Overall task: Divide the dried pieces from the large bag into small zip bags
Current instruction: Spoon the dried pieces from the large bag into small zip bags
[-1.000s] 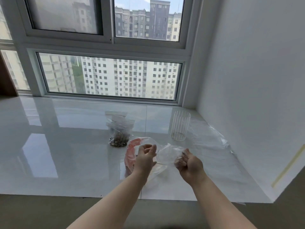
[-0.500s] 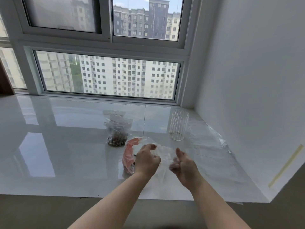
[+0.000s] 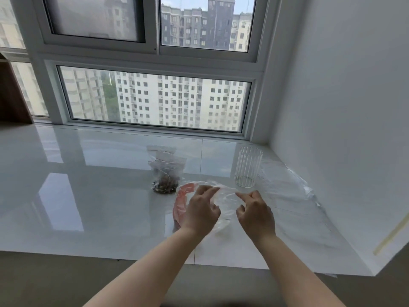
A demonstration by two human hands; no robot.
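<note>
Both hands, left (image 3: 201, 212) and right (image 3: 255, 214), pinch a clear small zip bag (image 3: 225, 197) above the white desk (image 3: 88, 196); the large bag (image 3: 166, 173) of dried pieces stands behind, near a ribbed glass (image 3: 247, 166).

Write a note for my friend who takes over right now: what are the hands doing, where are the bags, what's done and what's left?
Left hand and right hand: both pinch the top of a clear small zip bag, held between them just above the counter.
A bag with dried pieces stands behind the left hand. An orange-edged bag lies under it. A ribbed glass stands right, beside a flat plastic sheet.
Done: cannot tell.
Left: open the held bag, fill, seal.
</note>
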